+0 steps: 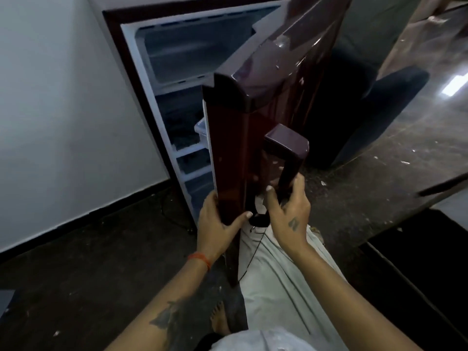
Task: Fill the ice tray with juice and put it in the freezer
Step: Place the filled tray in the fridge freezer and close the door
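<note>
Dark maroon and glossy, the fridge door (255, 133) stands partly open and fills the middle of the view, its free edge pointing at the camera. The left hand (217, 224) is wrapped around that edge low down, thumb on the outer face and fingers curled behind it, so it's clamped on the door. There's an orange thread band (201, 258) on that wrist. The right hand (288, 211) is closed around the lower part of the door handle (288, 158), a chunky maroon bar that sticks out from the front; the fingers go round the far side of it.

Behind the door you can see into the fridge (162, 97): a white-lined freezer compartment (182, 54) at the top, looking frosty, then a couple of shelves below. On a middle shelf there's a clear plastic container (201, 129), half hidden by the door. Can't spot the ice tray anywhere, so I can't tell where it is.

White wall (63, 110) on the left with a black skirting, and a dark speckled floor (88, 262). To the right a polished stone worktop (417, 122) runs away from the camera. The person's light-coloured trousers (278, 274) and a bare foot (220, 320) show below.
</note>
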